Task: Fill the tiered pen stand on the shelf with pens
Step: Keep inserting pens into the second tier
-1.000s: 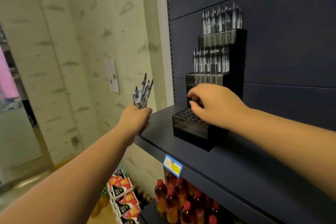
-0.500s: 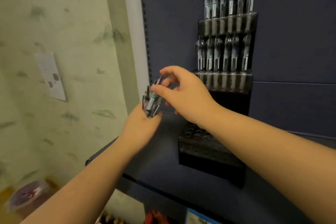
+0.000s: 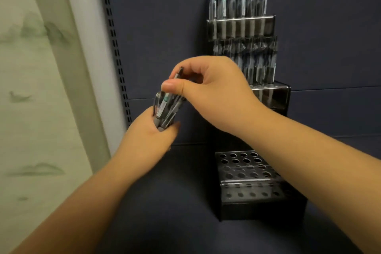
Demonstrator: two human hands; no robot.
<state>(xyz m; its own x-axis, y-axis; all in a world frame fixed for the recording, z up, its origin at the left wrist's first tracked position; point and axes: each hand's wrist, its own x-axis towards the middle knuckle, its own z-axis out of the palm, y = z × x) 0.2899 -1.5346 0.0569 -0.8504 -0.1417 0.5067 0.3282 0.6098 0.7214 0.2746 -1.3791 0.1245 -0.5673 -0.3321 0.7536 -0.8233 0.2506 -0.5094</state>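
A single pen [image 3: 176, 77] is pinched near its top between thumb and curled fingers of the right hand [image 3: 208, 90], at about 12 o'clock from the left hand [image 3: 153, 138]. The left hand is wrapped around a bundle of pens [image 3: 167, 109], tips up. The pinched pen seems partly lifted out of the bundle; whether it is fully free cannot be told.

Compared with half a second earlier, the right hand is closed on one pen rather than just reaching into the bundle. One second earlier that hand was down at the bottom tier and the bundle was held well apart at 9 o'clock. So a fresh pen is being fetched for the next slot.

The pen stand [image 3: 249, 189] is seen on the shelf [image 3: 165, 222], at 4 o'clock from the hands. Its top tier and middle tier are packed with pens; the bottom tier's holes [image 3: 243, 164] appear empty. Judged: roughly two thirds done, lowest tier left to fill.
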